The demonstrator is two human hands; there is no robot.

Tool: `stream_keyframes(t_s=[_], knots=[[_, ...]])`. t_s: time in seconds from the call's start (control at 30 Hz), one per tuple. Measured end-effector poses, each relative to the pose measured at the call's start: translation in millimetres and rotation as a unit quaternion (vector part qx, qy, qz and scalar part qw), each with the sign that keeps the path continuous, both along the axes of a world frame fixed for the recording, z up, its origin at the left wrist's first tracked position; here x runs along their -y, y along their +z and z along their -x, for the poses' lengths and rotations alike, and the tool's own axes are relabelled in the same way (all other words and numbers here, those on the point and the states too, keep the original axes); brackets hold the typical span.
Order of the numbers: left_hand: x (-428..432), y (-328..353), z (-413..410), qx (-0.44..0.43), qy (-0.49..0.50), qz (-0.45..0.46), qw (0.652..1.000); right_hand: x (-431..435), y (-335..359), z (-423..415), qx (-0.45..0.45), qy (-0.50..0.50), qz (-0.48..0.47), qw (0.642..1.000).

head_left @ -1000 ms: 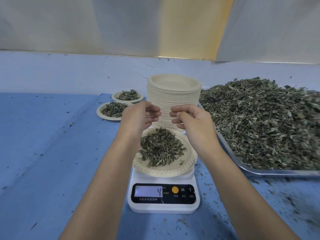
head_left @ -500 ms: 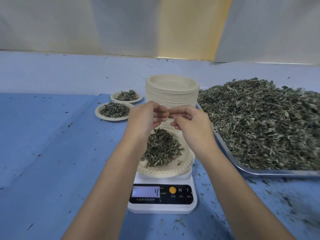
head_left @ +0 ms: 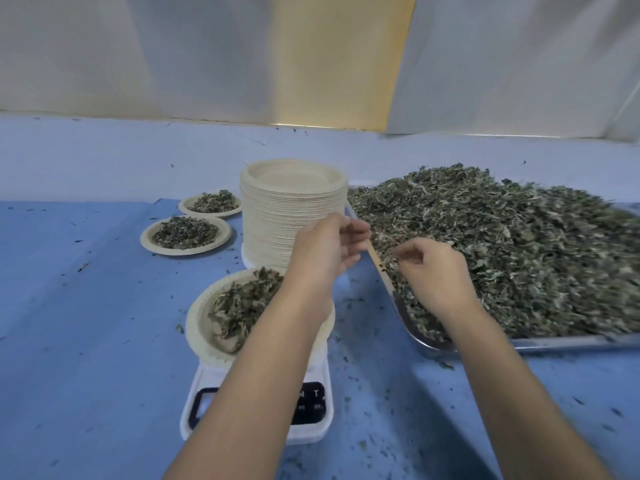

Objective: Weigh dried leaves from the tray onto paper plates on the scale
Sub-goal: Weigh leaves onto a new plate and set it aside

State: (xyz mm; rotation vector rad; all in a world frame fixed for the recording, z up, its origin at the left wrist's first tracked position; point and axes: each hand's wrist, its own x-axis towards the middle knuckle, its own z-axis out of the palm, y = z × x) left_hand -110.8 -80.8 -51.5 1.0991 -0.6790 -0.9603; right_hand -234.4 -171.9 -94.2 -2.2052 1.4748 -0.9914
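A tall stack of empty paper plates [head_left: 294, 209] stands right behind the left hand [head_left: 325, 247], which covers part of its lower right side. Out past that hand to the left, two filled plates sit on the blue table cover [head_left: 86, 323], the nearer filled plate [head_left: 185, 235] just beside the farther filled plate [head_left: 210, 204], both well apart from the hands. Loose leaf crumbs are scattered over the cover around both arms.

The scale [head_left: 311, 434] sits under the left forearm, nearer the person than the hand. That forearm crosses over it and blocks most of its display, so I can't read any number. The paper plate [head_left: 197, 327] on the scale carries a heap of leaves [head_left: 239, 306], and the same forearm hides its right part.

The metal tray [head_left: 554, 341] lies under and beyond the right hand [head_left: 433, 271], piled high with dried leaves [head_left: 502, 237]. Its left edge runs between the two hands.

The left hand hovers in front of the stack, off the plate, just short of the tray's edge. Its fingers are loosely curled, with a gap to the thumb, and I see nothing in them. The right hand is down at the near left corner of the tray, knuckles up, fingers curled with the tips at the leaves. It is blurred, so I cannot tell whether it has hold of any.
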Motion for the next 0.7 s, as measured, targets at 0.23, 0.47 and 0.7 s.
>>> stream_keyframes(t_s=[0.23, 0.47, 0.7], knots=[[15, -8, 26, -0.025, -0.027, -0.025, 0.999, 9, -6, 23, -0.145, 0.046, -0.079, 0.985], [15, -15, 36, -0.027, -0.028, -0.032, 0.999, 24, -25, 14, -0.182, 0.146, -0.019, 0.972], [14, -17, 38, -0.024, -0.033, -0.049, 0.998, 33, -41, 11, -0.271, 0.128, -0.028, 0.954]])
